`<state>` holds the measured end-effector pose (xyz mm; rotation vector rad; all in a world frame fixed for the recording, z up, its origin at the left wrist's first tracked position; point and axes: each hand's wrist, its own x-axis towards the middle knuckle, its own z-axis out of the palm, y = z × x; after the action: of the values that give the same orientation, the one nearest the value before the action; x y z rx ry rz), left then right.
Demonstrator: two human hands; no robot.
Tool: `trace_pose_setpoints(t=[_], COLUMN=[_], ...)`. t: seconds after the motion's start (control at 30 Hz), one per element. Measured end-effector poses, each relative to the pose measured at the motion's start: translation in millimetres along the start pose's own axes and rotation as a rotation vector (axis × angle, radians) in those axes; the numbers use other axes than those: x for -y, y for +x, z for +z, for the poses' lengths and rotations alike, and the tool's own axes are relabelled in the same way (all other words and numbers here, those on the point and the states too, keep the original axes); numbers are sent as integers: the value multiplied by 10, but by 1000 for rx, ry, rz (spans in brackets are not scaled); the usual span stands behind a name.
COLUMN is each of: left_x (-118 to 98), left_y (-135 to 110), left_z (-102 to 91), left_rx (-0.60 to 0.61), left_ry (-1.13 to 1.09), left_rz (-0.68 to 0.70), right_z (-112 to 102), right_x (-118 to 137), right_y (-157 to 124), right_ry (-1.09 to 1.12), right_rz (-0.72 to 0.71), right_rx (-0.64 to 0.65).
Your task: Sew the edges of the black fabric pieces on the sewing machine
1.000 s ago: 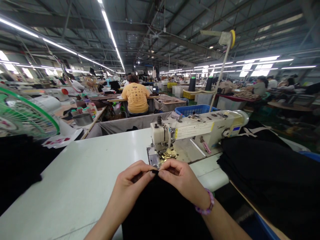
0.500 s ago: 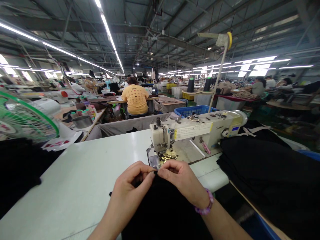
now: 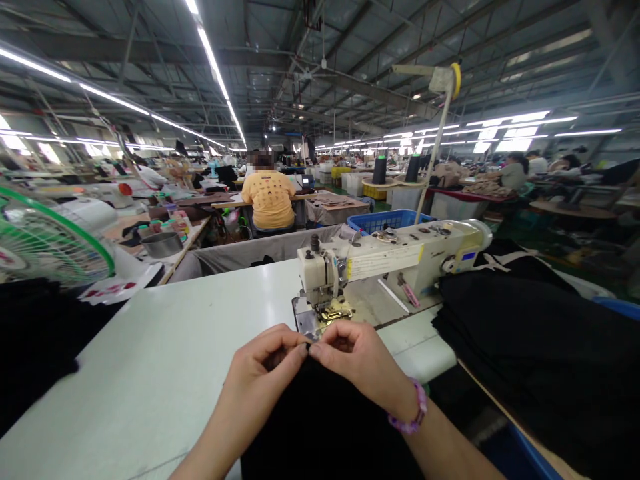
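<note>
A piece of black fabric [image 3: 320, 427] lies in front of me on the white table [image 3: 165, 353]. My left hand [image 3: 263, 373] and my right hand [image 3: 357, 363] both pinch its far edge, fingertips nearly touching. They sit just in front of the presser foot [image 3: 333, 312] of a cream sewing machine [image 3: 390, 260]. A purple bead bracelet is on my right wrist.
A heap of black fabric [image 3: 540, 353] lies right of the machine, another dark pile [image 3: 30, 340] at the left. A green fan [image 3: 45, 240] stands at the left edge. A blue bin [image 3: 390, 220] is behind the machine. A person in a yellow shirt [image 3: 270, 197] sits farther back.
My two hands have drawn slightly closer together on the fabric edge. The view has shifted a little; nothing else moved.
</note>
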<state>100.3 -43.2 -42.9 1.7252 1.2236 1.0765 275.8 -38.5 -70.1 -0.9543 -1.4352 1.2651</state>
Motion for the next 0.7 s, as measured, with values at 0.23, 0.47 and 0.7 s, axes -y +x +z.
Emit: trace_pose_setpoints(t=[0.23,0.47,0.7], left_x=[16,62,39], left_y=[25,29,46], left_z=[-4,-14,22], left_rx=[55,20,-52], left_ry=[-33,-82,30], left_rz=[-62,-150,-80], right_z=[88,46,7], right_x=[-19,-57,-71], right_y=[-38,-44,-70], right_ry=[-286,-199,-237], right_rz=[-142,-208,-171], right_rx=[-197,-53,-87])
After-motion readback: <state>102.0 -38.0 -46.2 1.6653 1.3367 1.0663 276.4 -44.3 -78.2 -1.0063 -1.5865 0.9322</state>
